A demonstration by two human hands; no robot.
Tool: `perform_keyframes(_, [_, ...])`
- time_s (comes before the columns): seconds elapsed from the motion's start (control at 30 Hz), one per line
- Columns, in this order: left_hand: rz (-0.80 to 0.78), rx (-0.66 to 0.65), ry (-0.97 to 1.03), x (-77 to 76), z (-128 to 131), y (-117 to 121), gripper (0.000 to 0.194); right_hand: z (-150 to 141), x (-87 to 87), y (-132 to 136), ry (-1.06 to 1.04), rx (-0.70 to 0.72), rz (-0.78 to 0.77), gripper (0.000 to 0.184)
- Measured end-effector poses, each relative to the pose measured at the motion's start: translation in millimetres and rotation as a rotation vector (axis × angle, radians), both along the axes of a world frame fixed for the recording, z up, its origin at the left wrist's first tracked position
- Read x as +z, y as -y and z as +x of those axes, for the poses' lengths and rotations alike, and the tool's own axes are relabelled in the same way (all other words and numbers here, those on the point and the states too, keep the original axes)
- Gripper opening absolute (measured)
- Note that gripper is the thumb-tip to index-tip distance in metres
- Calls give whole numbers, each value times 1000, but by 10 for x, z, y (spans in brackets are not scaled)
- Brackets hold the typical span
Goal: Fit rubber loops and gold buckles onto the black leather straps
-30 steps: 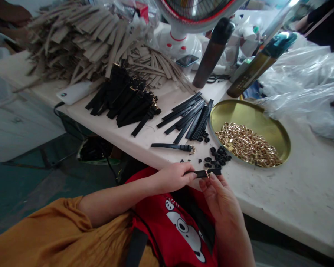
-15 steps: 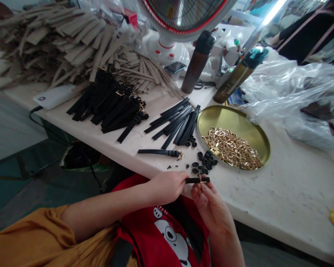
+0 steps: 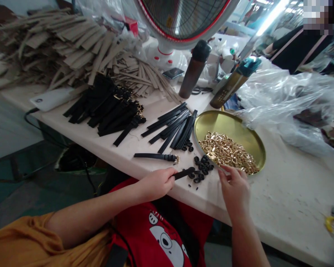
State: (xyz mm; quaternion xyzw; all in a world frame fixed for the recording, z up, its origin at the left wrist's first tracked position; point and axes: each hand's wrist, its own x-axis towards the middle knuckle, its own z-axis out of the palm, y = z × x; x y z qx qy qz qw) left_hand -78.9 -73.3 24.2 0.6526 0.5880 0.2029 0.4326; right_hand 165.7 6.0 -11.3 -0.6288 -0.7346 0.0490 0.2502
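Observation:
My left hand point(image 3: 156, 183) is closed on one end of a short black strap point(image 3: 184, 173) at the table's near edge. The strap's free end points at a cluster of small black loops point(image 3: 202, 167). My right hand point(image 3: 235, 186) has its fingers spread and reaches to the near rim of the round brass tray point(image 3: 228, 128), its fingertips at the pile of gold buckles point(image 3: 225, 152); it holds nothing I can see. A finished black strap with a gold buckle point(image 3: 156, 157) lies flat just beyond my left hand.
Bare black straps point(image 3: 174, 128) lie left of the tray, and a heap of buckled straps point(image 3: 108, 105) further left. Tan strips point(image 3: 72, 44) are piled at the back. A fan point(image 3: 180, 18), two bottles point(image 3: 193, 70), plastic bags point(image 3: 295, 100) and another person point(image 3: 300, 48) are beyond.
My right hand let go of the strap and moved right to the buckle tray. My left hand kept the strap and lowered it toward the black loops. The camera view shifted slightly.

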Motion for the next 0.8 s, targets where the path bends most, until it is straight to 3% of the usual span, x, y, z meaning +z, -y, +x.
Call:
perform_keyframes(0.17, [21,25,53,47,-53,25,25,-358,61,-391,400,239,-42,21])
perform_keyframes(0.3, [26,53,103,51,-124,62,23,-489,77,-577,623,260,-101,13])
perform_keyframes(0.43, [-48,56,187,26,-171,100,22,-506,147,-585,668,298,-146,12])
perform_keyframes(0.53, [-121,84,297,21,-179,110,22,-515,217,-460,369,252,-160,13])
perform_keyframes(0.7, [-85,155,435,32,-153,79,23,-688,292,-16,-752,176,-510,29])
perform_keyframes(0.8, [-69,146,445,20,-143,77,27,-821,303,218,-1071,156,-608,29])
